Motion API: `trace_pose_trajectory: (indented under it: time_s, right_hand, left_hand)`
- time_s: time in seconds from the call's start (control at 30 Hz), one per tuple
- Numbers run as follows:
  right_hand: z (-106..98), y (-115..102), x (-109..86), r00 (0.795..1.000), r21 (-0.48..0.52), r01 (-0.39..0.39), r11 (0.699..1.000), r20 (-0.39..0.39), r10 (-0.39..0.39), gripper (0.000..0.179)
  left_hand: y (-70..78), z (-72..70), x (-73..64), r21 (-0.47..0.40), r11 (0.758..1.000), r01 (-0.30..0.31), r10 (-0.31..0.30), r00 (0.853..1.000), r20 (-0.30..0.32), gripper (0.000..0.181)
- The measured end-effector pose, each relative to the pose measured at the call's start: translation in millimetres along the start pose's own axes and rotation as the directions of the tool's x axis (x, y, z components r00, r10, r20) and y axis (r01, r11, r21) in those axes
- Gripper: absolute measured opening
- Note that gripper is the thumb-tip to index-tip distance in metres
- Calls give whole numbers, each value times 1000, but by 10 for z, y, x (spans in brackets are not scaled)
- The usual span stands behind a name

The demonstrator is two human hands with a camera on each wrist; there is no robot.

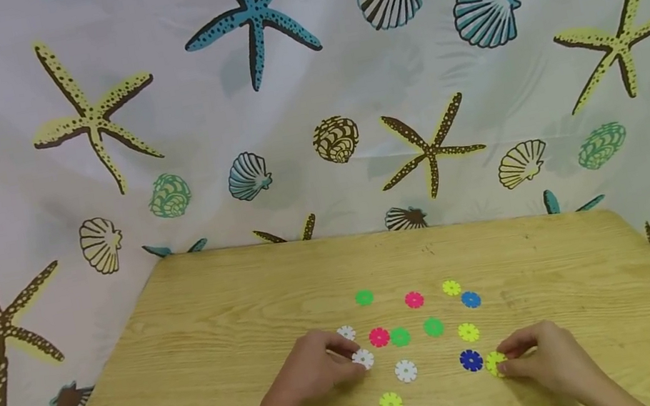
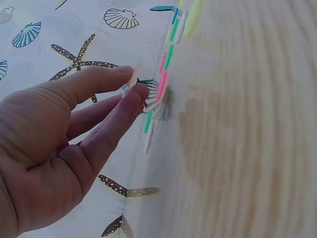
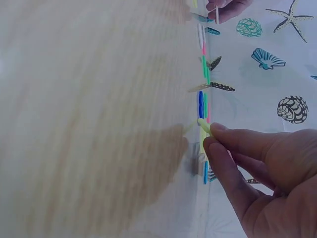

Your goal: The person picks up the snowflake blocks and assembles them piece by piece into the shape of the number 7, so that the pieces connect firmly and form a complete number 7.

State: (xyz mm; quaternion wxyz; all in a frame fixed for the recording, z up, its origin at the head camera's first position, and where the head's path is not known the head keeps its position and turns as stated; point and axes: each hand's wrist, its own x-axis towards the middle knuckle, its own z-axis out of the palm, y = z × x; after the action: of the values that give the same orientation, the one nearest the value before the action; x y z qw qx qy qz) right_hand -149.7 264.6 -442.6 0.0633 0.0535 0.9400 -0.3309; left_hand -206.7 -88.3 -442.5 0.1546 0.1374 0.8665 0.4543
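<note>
My left hand [image 1: 320, 368] pinches a white notched plastic disc [image 1: 363, 359] between thumb and fingers. In the left wrist view that disc shows thin and nearly edge-on at the fingertips [image 2: 130, 99]. On the right, my right hand [image 1: 549, 358] pinches a yellow notched disc [image 1: 495, 364], tilted in the right wrist view. A dark blue disc [image 1: 471, 360] lies just left of it. Close to my left hand are another white disc [image 1: 346, 333], a red-pink disc [image 1: 379, 337] and a third white disc [image 1: 405, 371].
Several more discs lie flat on the wooden table [image 1: 222, 323]: green ones [image 1: 364, 297], a second red-pink one [image 1: 414, 300], a lighter blue one [image 1: 471, 299] and yellow ones [image 1: 391, 405]. A white curtain [image 1: 305, 90] printed with shells and starfish surrounds the table's back and sides.
</note>
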Motion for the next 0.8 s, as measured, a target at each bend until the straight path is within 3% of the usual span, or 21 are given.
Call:
trace_pose_trajectory:
  time_s: [0.5, 0.8]
  right_hand:
    - [52, -161, -1, 1000, 154, 4, 988, 1, -5, 23]
    - [67, -283, 2, 996, 254, 78, 964, 18, -85, 27]
  left_hand:
    - [-18, 18, 17, -128, 991, -29, 25, 999, -31, 27]
    - [16, 35, 4, -174, 985, -5, -2, 999, -38, 29]
